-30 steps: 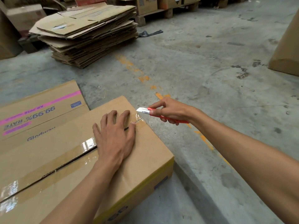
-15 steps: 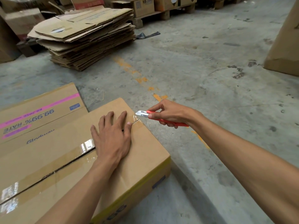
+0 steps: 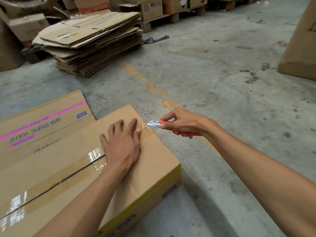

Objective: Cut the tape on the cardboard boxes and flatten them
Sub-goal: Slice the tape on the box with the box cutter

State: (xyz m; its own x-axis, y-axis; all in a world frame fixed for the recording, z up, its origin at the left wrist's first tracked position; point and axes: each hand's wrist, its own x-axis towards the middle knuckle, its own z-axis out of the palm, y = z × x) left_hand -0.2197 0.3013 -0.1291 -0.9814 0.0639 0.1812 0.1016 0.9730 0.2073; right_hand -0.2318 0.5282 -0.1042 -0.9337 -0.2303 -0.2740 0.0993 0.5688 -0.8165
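One box under left hand (flat), cutter in right hand.

Warehouse: concrete floor, wooden pallets, stacked flattened cartons.

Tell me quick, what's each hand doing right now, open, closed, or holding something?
Left hand: open, pressing flat on the taped cardboard box.
Right hand: closed, fingers gripping the red box cutter, blade at the box's far edge.
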